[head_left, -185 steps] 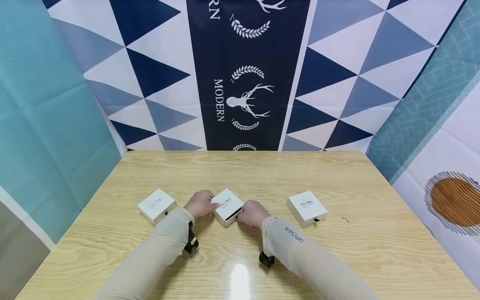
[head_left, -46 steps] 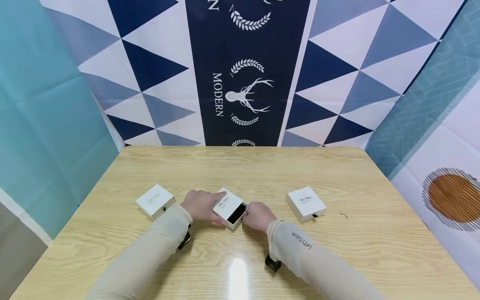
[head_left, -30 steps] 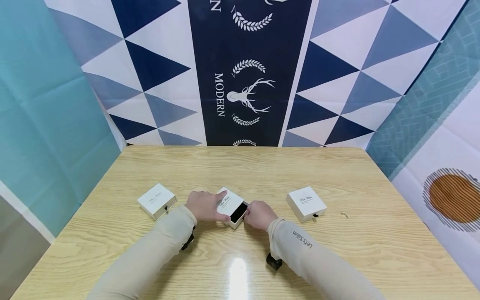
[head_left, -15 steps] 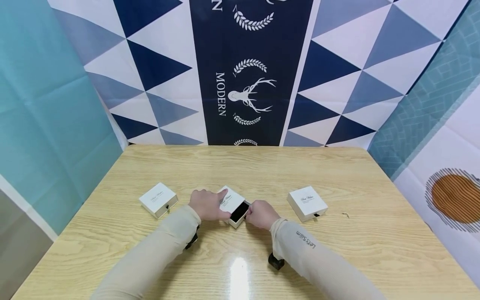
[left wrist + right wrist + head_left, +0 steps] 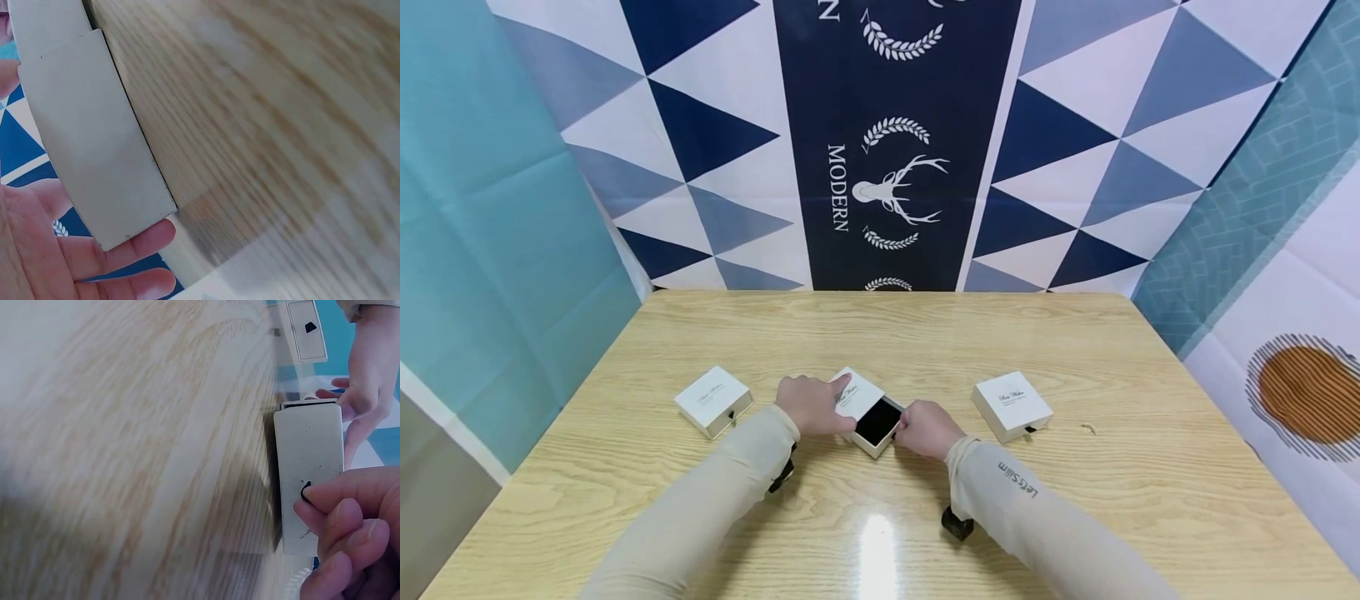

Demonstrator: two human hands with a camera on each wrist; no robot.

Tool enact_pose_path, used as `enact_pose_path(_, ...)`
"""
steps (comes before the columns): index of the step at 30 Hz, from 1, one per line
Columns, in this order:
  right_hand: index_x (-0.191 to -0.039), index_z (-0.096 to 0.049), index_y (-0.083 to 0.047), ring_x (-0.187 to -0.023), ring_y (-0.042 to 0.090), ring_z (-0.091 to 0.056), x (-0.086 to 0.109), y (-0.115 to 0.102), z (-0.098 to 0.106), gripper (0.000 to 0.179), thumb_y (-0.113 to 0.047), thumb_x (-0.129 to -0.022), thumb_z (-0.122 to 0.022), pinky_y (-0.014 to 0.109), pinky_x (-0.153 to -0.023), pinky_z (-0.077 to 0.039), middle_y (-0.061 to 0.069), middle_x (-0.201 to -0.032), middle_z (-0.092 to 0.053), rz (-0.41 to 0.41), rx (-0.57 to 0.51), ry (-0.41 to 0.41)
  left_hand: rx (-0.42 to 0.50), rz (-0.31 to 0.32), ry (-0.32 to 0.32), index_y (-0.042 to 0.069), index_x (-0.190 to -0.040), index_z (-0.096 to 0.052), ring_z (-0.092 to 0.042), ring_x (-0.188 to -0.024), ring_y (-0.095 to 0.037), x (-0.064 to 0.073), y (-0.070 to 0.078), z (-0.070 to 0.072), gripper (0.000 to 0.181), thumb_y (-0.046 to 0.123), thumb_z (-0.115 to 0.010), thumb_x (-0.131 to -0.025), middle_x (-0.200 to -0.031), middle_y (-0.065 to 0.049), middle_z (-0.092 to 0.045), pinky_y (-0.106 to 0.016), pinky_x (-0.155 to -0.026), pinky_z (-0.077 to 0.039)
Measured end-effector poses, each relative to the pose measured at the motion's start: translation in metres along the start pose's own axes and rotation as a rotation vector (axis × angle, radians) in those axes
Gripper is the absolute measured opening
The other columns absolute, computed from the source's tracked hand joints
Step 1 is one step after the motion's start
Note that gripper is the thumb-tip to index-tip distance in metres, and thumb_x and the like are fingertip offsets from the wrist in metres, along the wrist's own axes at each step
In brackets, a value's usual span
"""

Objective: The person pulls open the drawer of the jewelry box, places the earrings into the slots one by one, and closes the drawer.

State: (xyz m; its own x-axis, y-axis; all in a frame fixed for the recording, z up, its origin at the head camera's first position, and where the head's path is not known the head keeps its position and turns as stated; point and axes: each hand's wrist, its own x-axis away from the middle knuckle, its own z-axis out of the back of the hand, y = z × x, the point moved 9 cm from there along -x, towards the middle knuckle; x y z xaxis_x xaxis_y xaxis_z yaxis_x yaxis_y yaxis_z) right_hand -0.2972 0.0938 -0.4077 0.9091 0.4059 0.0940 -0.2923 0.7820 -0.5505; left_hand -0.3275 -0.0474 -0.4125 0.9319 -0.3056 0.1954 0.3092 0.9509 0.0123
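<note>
A small white drawer box stands mid-table with its drawer (image 5: 872, 448) pulled partly out toward the right, showing a black inside. My left hand (image 5: 811, 406) grips the printed outer sleeve (image 5: 861, 393), thumb along its near side. In the left wrist view, fingers lie against the end of that sleeve (image 5: 94, 144), and the drawer (image 5: 50, 28) sticks out beyond it. My right hand (image 5: 927, 429) is at the drawer's front. The right wrist view shows its thumb and forefinger pinching a black ribbon tab (image 5: 305, 490) on the drawer front (image 5: 309, 444).
Two similar white boxes with black tabs, both closed, stand on the wooden table (image 5: 880, 333): the left box (image 5: 713, 402) by the left forearm, the right box (image 5: 1013, 407) beyond the right hand. A tiny scrap (image 5: 1089, 429) lies farther right. Patterned cloth hangs behind.
The drawer has slid further out of its sleeve, from a narrow dark gap 6.2 s ago to roughly half out. My right hand has moved slightly right with it; the left hand keeps hold of the sleeve.
</note>
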Motion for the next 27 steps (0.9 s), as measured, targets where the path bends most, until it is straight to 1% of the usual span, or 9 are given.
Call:
enact_pose_path(3,-0.045,-0.038,-0.014,-0.036,0.005,-0.032,0.001,0.0,-0.002,0.042,0.003,-0.08,-0.053,0.02,-0.044,-0.029,-0.01,-0.038,-0.035,-0.022,0.0,-0.015,0.026,0.002,-0.018,0.03,-0.149,-0.035,-0.027,-0.047,-0.014,0.0,-0.004,-0.002,0.082,0.061,-0.055,-0.077,-0.049,0.002,-0.036,-0.03,-0.047,-0.028)
enact_pose_path(6,-0.046,-0.04,-0.015,-0.034,0.004,-0.033,0.001,0.003,-0.004,0.04,0.0,-0.081,-0.054,0.018,-0.042,-0.03,-0.01,-0.038,-0.037,-0.048,-0.027,-0.049,0.077,0.002,-0.014,0.026,-0.15,-0.033,-0.033,-0.048,-0.015,-0.001,-0.008,-0.006,0.085,0.061,-0.057,-0.077,-0.053,0.0,-0.045,-0.031,-0.048,-0.031)
enact_pose_path(10,-0.05,-0.049,-0.011,-0.034,0.005,-0.037,0.001,0.011,-0.009,0.036,-0.009,-0.084,-0.058,0.017,-0.039,-0.033,-0.007,-0.04,-0.043,-0.097,-0.098,-0.131,0.269,0.006,0.017,0.012,-0.148,-0.035,-0.049,-0.06,-0.017,-0.003,-0.014,-0.011,0.089,0.057,-0.065,-0.077,-0.079,-0.004,-0.063,-0.034,-0.054,-0.041)
enact_pose_path(12,-0.055,-0.055,-0.008,-0.035,0.006,-0.039,0.002,0.016,-0.006,0.033,-0.014,-0.088,-0.059,0.019,-0.038,-0.036,-0.005,-0.041,-0.045,-0.117,-0.109,-0.16,0.38,0.01,0.021,0.005,-0.145,-0.037,-0.054,-0.069,-0.017,-0.003,-0.017,-0.013,0.087,0.053,-0.068,-0.08,-0.094,-0.005,-0.065,-0.035,-0.06,-0.045)
enact_pose_path(14,-0.063,-0.061,-0.006,-0.037,0.007,-0.041,0.003,0.019,0.002,0.029,-0.014,-0.09,-0.059,0.02,-0.04,-0.039,-0.005,-0.043,-0.046,-0.12,-0.094,-0.161,0.476,0.02,0.01,0.001,-0.139,-0.042,-0.056,-0.074,-0.017,-0.002,-0.02,-0.014,0.08,0.048,-0.07,-0.082,-0.1,-0.006,-0.065,-0.035,-0.063,-0.046)
enact_pose_path(15,-0.067,-0.064,-0.005,-0.038,0.007,-0.041,0.003,0.021,0.007,0.026,-0.013,-0.091,-0.058,0.021,-0.041,-0.04,-0.004,-0.044,-0.047,-0.124,-0.085,-0.154,0.497,0.027,0.008,0.0,-0.137,-0.044,-0.056,-0.075,-0.017,-0.001,-0.021,-0.014,0.076,0.046,-0.071,-0.082,-0.101,-0.006,-0.065,-0.035,-0.064,-0.046)
enact_pose_path(19,-0.08,-0.068,-0.002,-0.04,0.009,-0.042,0.007,0.028,0.026,0.019,-0.005,-0.091,-0.053,0.022,-0.045,-0.042,-0.002,-0.045,-0.047,-0.15,-0.072,-0.103,0.52,0.076,0.013,0.003,-0.126,-0.054,-0.057,-0.079,-0.018,0.002,-0.029,-0.01,0.059,0.041,-0.071,-0.084,-0.103,-0.006,-0.066,-0.035,-0.066,-0.046)
enact_pose_path(24,-0.091,-0.067,0.002,-0.039,0.008,-0.039,0.011,0.039,0.036,0.018,-0.002,-0.091,-0.05,0.02,-0.043,-0.035,-0.002,-0.046,-0.045,-0.179,-0.062,-0.053,0.511,0.11,0.031,0.005,-0.125,-0.057,-0.059,-0.085,-0.019,0.004,-0.034,-0.01,0.055,0.041,-0.069,-0.086,-0.112,-0.007,-0.066,-0.035,-0.068,-0.046)
enact_pose_path(27,-0.092,-0.067,0.002,-0.038,0.007,-0.038,0.012,0.046,0.039,0.017,-0.001,-0.089,-0.051,0.019,-0.043,-0.034,-0.003,-0.044,-0.044,-0.181,-0.029,-0.021,0.513,0.114,0.039,0.005,-0.125,-0.057,-0.058,-0.084,-0.019,0.004,-0.035,-0.009,0.056,0.042,-0.069,-0.085,-0.111,-0.007,-0.066,-0.035,-0.067,-0.046)
